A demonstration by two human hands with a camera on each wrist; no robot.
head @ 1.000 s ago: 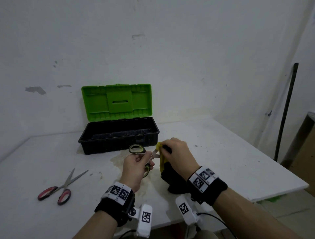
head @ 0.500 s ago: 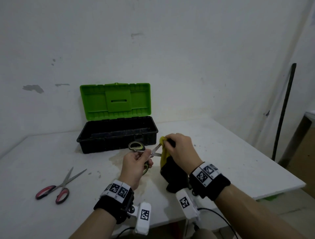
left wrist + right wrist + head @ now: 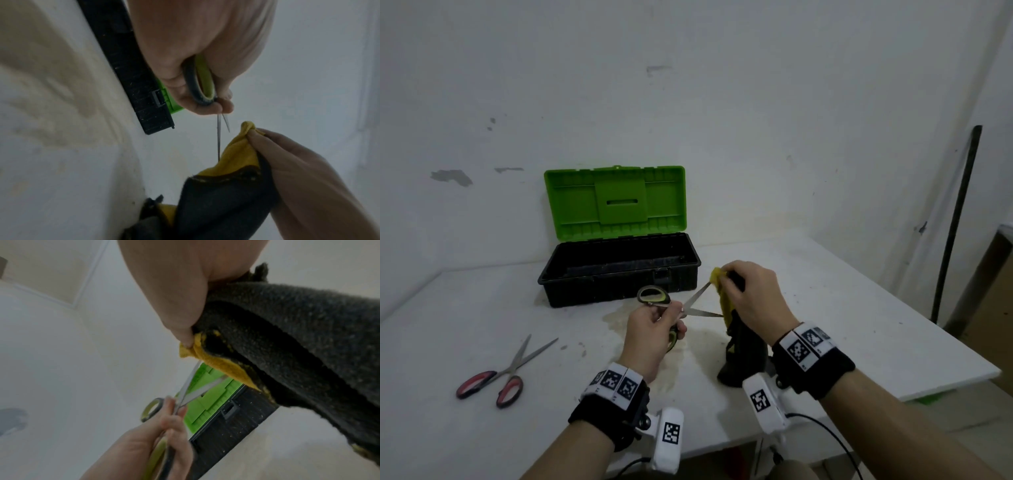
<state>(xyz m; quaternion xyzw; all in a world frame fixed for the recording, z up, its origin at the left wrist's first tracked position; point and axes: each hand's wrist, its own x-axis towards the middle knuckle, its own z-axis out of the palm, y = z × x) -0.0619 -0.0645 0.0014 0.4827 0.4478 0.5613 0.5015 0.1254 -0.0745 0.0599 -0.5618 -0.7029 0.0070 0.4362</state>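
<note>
Two hands, two pairs of scissors, one cloth, one toolbox.

The left hand (image 3: 650, 334) grips the green-handled scissors (image 3: 702, 312), fingers curled through and round the lower loop while the upper loop stands free above the knuckles. Their long axis runs left to right above the table (image 3: 859, 325), handles left, tips right. The two blades are spread in a narrow V that touches the cloth edge. The right hand (image 3: 753, 294) pinches the top of the yellow-and-black cloth (image 3: 739, 353) between thumb and fingertips. The cloth hangs upright, its long axis top to bottom, yellow edge facing the blades and dark lower end resting on the table near the front edge. The red-handled scissors (image 3: 506, 373) lie flat well to the left, slightly parted, tips pointing far-right. The one black toolbox (image 3: 619, 274) sits beyond the hands with its green lid raised.
</note>
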